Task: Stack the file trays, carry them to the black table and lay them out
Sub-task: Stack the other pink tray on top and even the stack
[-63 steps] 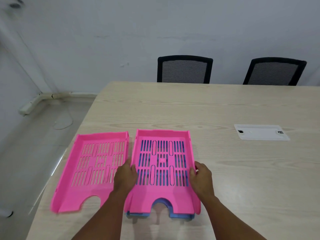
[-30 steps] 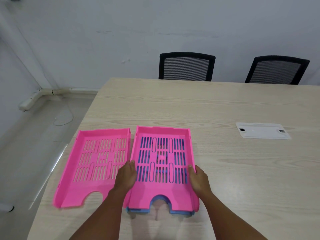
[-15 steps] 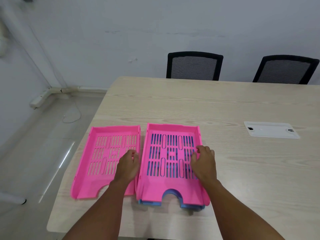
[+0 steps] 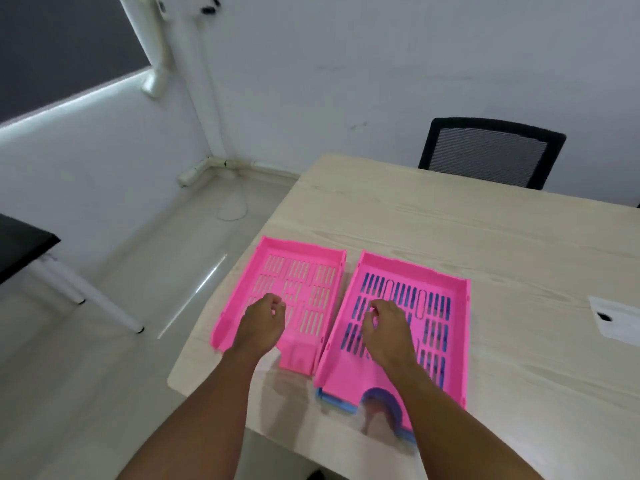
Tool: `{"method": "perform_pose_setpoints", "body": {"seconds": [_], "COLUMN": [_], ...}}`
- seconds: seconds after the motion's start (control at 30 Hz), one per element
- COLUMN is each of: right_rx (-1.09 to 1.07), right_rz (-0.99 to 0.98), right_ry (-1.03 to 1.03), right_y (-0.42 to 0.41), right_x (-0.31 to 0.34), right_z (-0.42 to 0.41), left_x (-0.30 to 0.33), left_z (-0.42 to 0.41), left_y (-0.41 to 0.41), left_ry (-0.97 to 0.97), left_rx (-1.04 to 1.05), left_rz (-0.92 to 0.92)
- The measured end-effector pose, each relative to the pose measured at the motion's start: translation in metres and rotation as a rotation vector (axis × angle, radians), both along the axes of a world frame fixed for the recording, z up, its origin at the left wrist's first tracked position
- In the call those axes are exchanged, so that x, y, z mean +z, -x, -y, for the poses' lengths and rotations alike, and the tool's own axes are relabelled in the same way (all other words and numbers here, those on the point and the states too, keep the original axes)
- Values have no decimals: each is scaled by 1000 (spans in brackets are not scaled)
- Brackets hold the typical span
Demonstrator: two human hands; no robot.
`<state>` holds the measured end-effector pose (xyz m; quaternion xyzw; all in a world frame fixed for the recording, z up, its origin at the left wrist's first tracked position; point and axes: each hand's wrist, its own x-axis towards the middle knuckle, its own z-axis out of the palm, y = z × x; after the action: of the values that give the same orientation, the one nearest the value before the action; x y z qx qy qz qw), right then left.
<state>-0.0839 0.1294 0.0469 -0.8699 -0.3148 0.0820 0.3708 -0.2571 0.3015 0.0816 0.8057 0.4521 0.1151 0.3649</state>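
Observation:
Two pink file trays lie side by side near the left corner of a light wooden table (image 4: 485, 237). The right pink tray (image 4: 450, 327) rests on top of a blue tray (image 4: 337, 403), whose edge shows at the front. The left pink tray (image 4: 298, 271) lies alone by the table's left edge. My left hand (image 4: 261, 323) hovers over the left pink tray with fingers loosely curled and nothing in it. My right hand (image 4: 386, 327) hangs over the stacked pink tray, fingers bent, holding nothing.
A corner of the black table (image 4: 20, 244) with white legs shows at the far left, across bare floor. A black mesh chair (image 4: 491, 150) stands behind the wooden table. A white cable-port plate (image 4: 613, 320) sits at the right edge.
Both hands let go of the stacked tray's sides and shifted left: the left hand now over the left pink tray, the right over the stacked one. My view swung left, showing the black table.

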Motion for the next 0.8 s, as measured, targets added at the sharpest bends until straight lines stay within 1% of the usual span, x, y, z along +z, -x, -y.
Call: {"method": "perform_pose_setpoints", "body": {"seconds": [0.13, 0.3, 0.37, 0.47, 0.6, 0.67, 0.73, 0.8], "right_rx": [127, 169, 137, 61, -33, -89, -158, -228], "right_rz": [-7, -23, -46, -92, -167, -213, -273, -343], "right_ry": [20, 52, 75, 122, 214, 255, 286, 310], "right_y": [17, 32, 35, 37, 45, 49, 53, 57], "right_x": [2, 7, 9, 7, 1, -2, -6, -16], "right_z": [-26, -63, -78, -98, -122, -134, -144, -150], "left_x": [-1, -10, -17, -31, -47, -54, -61, -69], "left_z": [-9, -36, -49, -70, -104, -124, -140, -152], "left_y": [17, 33, 35, 33, 34, 35, 35, 35], "left_ry": [-21, -30, -36, -33, -84, -110, -85, -9], "left_rx": [54, 93, 81, 6, -73, -74, -86, -118], "left_rz": [-21, -7, -2, -15, -92, -104, -129, -176]}}
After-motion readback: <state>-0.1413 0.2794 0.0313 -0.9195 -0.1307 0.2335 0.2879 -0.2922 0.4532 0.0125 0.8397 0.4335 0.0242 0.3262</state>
